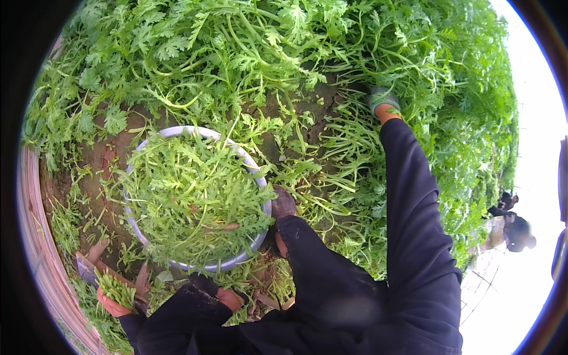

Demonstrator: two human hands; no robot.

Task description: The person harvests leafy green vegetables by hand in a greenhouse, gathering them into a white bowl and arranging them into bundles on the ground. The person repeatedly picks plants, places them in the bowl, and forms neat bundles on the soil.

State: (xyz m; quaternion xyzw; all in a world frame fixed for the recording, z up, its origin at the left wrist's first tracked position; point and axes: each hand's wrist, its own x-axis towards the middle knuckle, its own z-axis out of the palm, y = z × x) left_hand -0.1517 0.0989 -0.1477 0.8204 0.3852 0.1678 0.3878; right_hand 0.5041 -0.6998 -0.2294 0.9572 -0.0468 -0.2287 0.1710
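My left hand [113, 304] is at the lower left, closed around a bunch of cut green stems [116, 288] with their ends up. My right hand [384, 100], in a grey-green glove, reaches into the standing leafy greens [461, 80] at the upper right. Leaves cover its fingers, so what it holds cannot be seen. Pale stems [341, 146] lie and lean on the soil beside it. Between my hands, nearer the left one, a round pale-rimmed tub [262, 177] is heaped with loose, lobed green leaves [191, 186].
My shoe [284, 202] touches the ground at the tub's right side. Wooden pieces [100, 262] lie by my left hand. Dense greens stand across the top. Pale sheeting [37, 222] curves along the left edge. Other people [517, 230] are far off at the right.
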